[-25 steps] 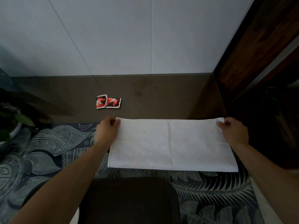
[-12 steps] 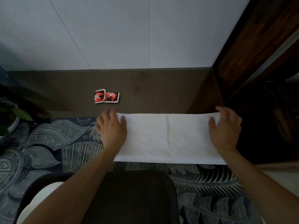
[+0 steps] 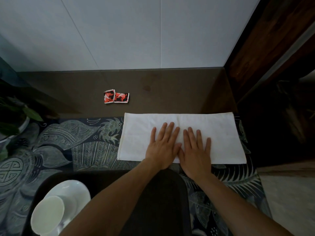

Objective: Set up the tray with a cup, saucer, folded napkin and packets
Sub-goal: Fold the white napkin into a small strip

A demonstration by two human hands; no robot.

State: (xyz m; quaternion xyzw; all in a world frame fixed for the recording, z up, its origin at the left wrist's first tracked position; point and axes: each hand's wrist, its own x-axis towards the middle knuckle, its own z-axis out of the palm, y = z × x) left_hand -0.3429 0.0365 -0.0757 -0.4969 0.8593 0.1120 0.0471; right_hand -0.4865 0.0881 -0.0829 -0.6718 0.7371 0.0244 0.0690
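A white napkin [image 3: 213, 130], folded into a long strip, lies on the patterned cloth. My left hand [image 3: 162, 145] and my right hand [image 3: 196, 149] rest flat side by side on its middle, fingers spread, holding nothing. Two red packets [image 3: 116, 96] lie on the brown counter beyond the napkin's left end. A dark tray [image 3: 167, 201] sits near me under my forearms. On its left part stands a white cup [image 3: 47, 215] on a white saucer [image 3: 76, 189].
A blue patterned cloth [image 3: 56, 145] covers the near surface. A potted plant [image 3: 15, 116] stands at the left edge. A white wall rises behind the counter, and a dark wooden panel [image 3: 272, 57] closes the right side.
Both hands slid from the napkin's outer ends to its middle and now lie flat there. The view tilted down, bringing the cup and saucer into sight.
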